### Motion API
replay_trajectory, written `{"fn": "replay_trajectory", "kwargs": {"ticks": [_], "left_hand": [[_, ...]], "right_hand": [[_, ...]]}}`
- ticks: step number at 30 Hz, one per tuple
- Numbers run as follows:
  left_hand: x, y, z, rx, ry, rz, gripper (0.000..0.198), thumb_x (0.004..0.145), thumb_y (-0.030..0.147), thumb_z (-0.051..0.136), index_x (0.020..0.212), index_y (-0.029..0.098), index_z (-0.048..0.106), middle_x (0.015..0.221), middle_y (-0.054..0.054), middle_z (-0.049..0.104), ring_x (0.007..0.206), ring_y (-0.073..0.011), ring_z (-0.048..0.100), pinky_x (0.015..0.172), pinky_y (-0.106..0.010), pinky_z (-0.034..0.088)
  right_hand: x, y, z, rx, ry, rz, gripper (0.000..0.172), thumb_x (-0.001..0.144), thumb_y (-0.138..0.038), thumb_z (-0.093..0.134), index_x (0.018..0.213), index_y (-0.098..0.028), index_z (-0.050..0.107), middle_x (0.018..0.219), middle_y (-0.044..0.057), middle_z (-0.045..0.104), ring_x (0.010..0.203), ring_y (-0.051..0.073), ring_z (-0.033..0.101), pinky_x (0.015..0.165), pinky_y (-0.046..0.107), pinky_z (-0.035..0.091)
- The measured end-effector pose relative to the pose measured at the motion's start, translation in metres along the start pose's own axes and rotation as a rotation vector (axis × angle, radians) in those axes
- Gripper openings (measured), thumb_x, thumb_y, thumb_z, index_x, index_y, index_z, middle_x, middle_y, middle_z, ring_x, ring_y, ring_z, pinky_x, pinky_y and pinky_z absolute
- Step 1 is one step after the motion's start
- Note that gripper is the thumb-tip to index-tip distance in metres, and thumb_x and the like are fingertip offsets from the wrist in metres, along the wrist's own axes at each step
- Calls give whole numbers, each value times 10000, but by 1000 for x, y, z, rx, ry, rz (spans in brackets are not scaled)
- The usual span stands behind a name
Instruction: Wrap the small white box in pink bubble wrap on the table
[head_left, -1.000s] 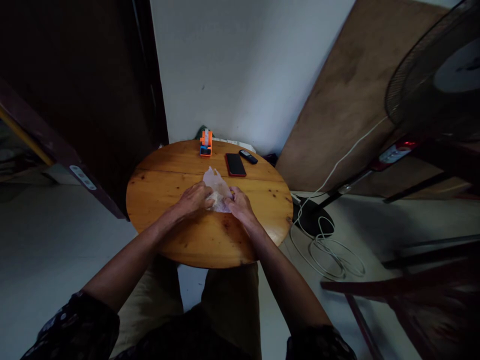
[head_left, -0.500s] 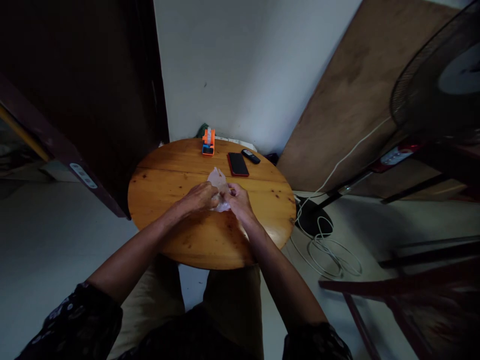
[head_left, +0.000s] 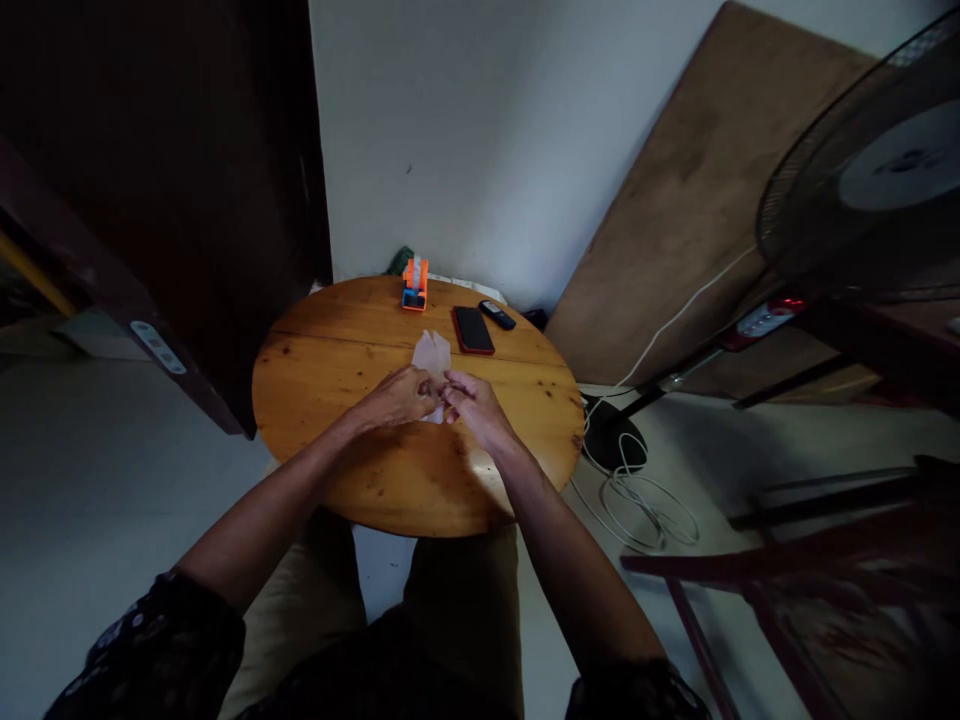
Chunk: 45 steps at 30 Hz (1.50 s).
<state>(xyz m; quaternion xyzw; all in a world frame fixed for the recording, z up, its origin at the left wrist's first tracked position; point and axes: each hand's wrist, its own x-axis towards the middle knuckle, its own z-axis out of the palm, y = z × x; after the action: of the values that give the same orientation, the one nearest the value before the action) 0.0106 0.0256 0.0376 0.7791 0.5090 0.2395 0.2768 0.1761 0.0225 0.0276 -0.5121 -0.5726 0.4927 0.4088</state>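
A thin, whitish, partly see-through plastic bag is between my hands, over the middle of the round wooden table. My left hand is closed on the bag's left side, thumb and fingers pinched together. From the right, my right hand reaches to the bag's edge with its fingers bent and the fingertips close together at the plastic. The upper part of the bag sticks up past my fingers; its lower part is mostly hidden behind them.
Toward the table's back stand an orange and blue tape dispenser, a dark phone with a red edge and a small black keypad phone or remote. A standing fan, coiled white cable and wooden chair are at the right.
The bag looks flatter and narrower, less bunched. My right hand's fingers have shifted slightly on its right edge. The whole view has turned a little to the right.
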Motion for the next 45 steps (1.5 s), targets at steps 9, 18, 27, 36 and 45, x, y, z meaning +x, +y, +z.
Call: {"fn": "replay_trajectory", "kwargs": {"ticks": [9, 18, 27, 36, 45], "left_hand": [[0, -6, 13, -257, 169, -169, 479, 780, 333, 655, 1217, 150, 584, 783, 13, 642, 690, -137, 585, 611, -244, 414], [3, -18, 33, -129, 295, -51, 514, 729, 189, 632, 1240, 163, 587, 948, -28, 634, 864, -167, 597, 800, -290, 492], [3, -18, 35, -145, 289, -17, 823, 718, 162, 600, 1505, 125, 364, 1266, -131, 647, 1172, -265, 577, 1061, -411, 444], [5, -19, 36, -118, 228, -63, 866, 740, 179, 568, 1552, 100, 279, 1297, -154, 626, 1163, -271, 576, 1055, -420, 446], [0, -23, 38, 19, 324, 179, 371, 760, 146, 535, 1069, 190, 735, 1144, -77, 689, 1106, -245, 568, 1036, -394, 447]], "right_hand": [[4, 9, 1, -512, -69, -204, 747, 694, -128, 672, 1413, -249, 510, 1131, 40, 715, 662, 115, 601, 609, 235, 502], [7, 14, -19, -89, -29, -164, 574, 792, -269, 588, 1351, -189, 484, 990, 38, 730, 550, 97, 584, 595, 269, 531], [34, 30, -20, -346, 99, -340, 545, 809, -243, 569, 1349, -180, 523, 1046, 72, 740, 888, 172, 663, 750, 292, 515], [48, 33, -16, -566, -13, -484, 539, 853, -137, 514, 1387, -210, 526, 1138, 71, 744, 1108, 206, 649, 1009, 419, 477], [58, 33, -18, -532, 46, -460, 407, 833, -147, 533, 1225, -200, 633, 1120, 74, 737, 1074, 206, 658, 995, 402, 488]]}}
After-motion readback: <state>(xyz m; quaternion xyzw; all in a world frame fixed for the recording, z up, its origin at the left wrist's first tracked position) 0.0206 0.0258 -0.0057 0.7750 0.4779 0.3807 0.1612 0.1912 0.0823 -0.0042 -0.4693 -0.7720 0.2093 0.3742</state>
